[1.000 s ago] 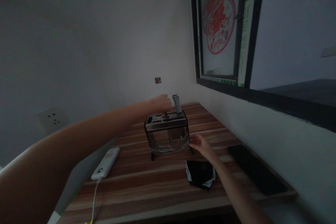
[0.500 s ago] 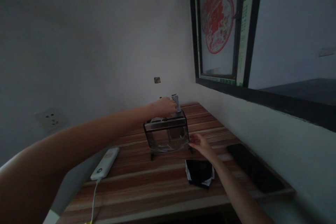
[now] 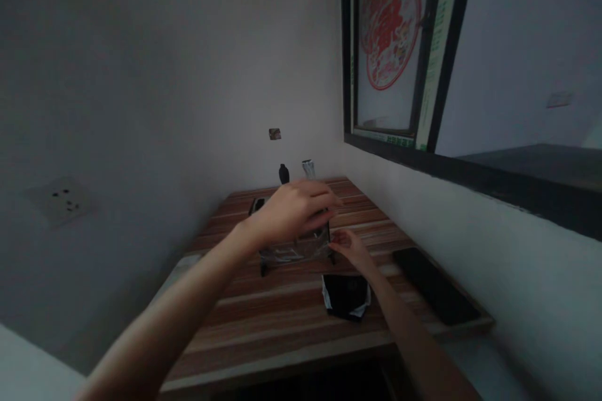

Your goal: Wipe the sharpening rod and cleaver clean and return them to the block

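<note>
A small clear box [image 3: 291, 254] with a dark frame and short black feet stands on the wood-grain table. Thin, crinkled plastic seems to cover its front. My left hand [image 3: 301, 207] is in front of the box's top, fingers loosely bent and a little apart, with nothing visible in them. It hides much of the box. At the box's right edge, my right hand [image 3: 350, 247] has thumb and fingertips closed on the side. Behind my left hand a silvery strip-like piece [image 3: 308, 168] and a black rounded knob [image 3: 283, 173] stick up.
A black folded packet [image 3: 347, 296] with white edges lies near the table's front [image 3: 263, 338]. Along the right wall rests a flat black slab [image 3: 435, 285]. My left forearm partly covers a white power strip [image 3: 181, 269]. A framed picture [image 3: 390, 44] hangs at right; a wall socket [image 3: 63, 200] is at left.
My left hand has come off the silvery piece at the box top and moved nearer to me, in front of the box. My right hand stays at the box's side. The view has shifted slightly.
</note>
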`<state>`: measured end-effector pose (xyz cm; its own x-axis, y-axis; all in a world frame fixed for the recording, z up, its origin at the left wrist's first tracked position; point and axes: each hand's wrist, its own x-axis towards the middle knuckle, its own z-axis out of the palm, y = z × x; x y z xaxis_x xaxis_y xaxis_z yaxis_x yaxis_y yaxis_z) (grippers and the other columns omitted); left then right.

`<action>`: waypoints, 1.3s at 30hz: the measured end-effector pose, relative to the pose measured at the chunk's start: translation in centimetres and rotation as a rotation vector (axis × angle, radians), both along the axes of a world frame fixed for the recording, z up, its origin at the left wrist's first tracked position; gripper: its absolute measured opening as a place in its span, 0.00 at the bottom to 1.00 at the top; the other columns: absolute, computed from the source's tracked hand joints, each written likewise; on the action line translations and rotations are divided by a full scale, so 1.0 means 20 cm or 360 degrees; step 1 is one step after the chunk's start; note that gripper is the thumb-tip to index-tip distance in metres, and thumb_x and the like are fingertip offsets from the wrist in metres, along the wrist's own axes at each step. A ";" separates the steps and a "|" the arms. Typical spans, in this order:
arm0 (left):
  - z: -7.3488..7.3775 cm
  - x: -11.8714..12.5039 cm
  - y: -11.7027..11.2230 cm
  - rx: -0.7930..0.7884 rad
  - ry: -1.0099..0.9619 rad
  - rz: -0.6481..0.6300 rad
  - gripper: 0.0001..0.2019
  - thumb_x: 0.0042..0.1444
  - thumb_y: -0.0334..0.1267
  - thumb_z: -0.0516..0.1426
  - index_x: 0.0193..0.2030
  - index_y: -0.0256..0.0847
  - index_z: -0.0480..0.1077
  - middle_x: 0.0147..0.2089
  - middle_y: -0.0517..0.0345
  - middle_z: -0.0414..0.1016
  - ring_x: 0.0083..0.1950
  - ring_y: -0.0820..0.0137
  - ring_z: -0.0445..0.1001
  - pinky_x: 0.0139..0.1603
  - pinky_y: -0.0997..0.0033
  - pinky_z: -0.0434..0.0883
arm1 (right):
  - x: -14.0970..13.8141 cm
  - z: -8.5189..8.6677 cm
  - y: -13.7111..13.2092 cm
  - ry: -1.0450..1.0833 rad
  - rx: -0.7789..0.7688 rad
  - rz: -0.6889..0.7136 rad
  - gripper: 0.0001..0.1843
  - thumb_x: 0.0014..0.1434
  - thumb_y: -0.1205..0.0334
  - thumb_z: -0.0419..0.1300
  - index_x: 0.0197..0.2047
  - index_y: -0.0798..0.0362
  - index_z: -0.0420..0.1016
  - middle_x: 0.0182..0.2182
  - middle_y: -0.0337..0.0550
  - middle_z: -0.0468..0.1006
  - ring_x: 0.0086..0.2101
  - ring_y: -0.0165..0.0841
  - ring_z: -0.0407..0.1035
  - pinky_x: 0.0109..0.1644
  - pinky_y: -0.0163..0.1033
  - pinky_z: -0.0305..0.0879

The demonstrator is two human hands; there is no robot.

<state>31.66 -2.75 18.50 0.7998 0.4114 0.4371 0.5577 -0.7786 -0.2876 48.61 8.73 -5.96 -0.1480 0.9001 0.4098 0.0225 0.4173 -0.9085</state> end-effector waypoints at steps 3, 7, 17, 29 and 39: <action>-0.33 -0.02 -0.03 -0.0272 -0.0502 -0.0015 0.11 0.62 0.38 0.51 0.44 0.40 0.72 0.43 0.52 0.76 0.46 0.68 0.73 0.47 0.69 0.69 | 0.01 0.02 -0.01 0.0014 0.0006 -0.0050 0.22 0.42 0.46 0.67 0.35 0.52 0.71 0.31 0.42 0.77 0.33 0.35 0.72 0.41 0.41 0.68; -0.81 -0.05 0.06 -0.0614 -0.0933 0.0308 0.11 0.63 0.37 0.49 0.36 0.40 0.72 0.36 0.54 0.76 0.40 0.71 0.74 0.42 0.72 0.71 | 0.02 0.04 -0.02 0.0000 0.0007 -0.0144 0.23 0.46 0.39 0.62 0.32 0.52 0.71 0.29 0.44 0.77 0.32 0.37 0.72 0.39 0.42 0.69; -1.09 -0.10 0.08 -0.0747 -0.0872 0.0425 0.10 0.62 0.36 0.49 0.39 0.43 0.72 0.41 0.55 0.76 0.43 0.68 0.75 0.45 0.71 0.71 | 0.07 0.22 -0.08 0.0079 0.0174 -0.0511 0.20 0.57 0.42 0.53 0.34 0.51 0.69 0.30 0.45 0.76 0.32 0.37 0.71 0.39 0.42 0.69; -1.11 -0.11 0.11 -0.0759 -0.0825 0.0408 0.09 0.61 0.33 0.50 0.40 0.45 0.71 0.41 0.57 0.76 0.44 0.67 0.75 0.44 0.72 0.70 | -0.13 1.11 -0.08 -0.1726 0.1756 -0.0081 0.13 0.61 0.69 0.49 0.44 0.55 0.73 0.42 0.51 0.76 0.48 0.42 0.66 0.58 0.52 0.58; -1.12 -0.11 0.12 -0.0720 -0.0825 0.0421 0.10 0.60 0.31 0.50 0.40 0.45 0.71 0.41 0.59 0.76 0.43 0.69 0.75 0.42 0.74 0.70 | -0.24 1.08 0.17 -0.2508 0.2559 0.0196 0.14 0.60 0.77 0.50 0.41 0.55 0.75 0.39 0.48 0.78 0.46 0.35 0.69 0.65 0.51 0.50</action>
<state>29.52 -0.41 -3.81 0.3855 0.7918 0.4738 0.7204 -0.5791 0.3816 43.89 12.10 15.61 -0.9954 0.0107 0.0949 0.0817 0.6103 0.7880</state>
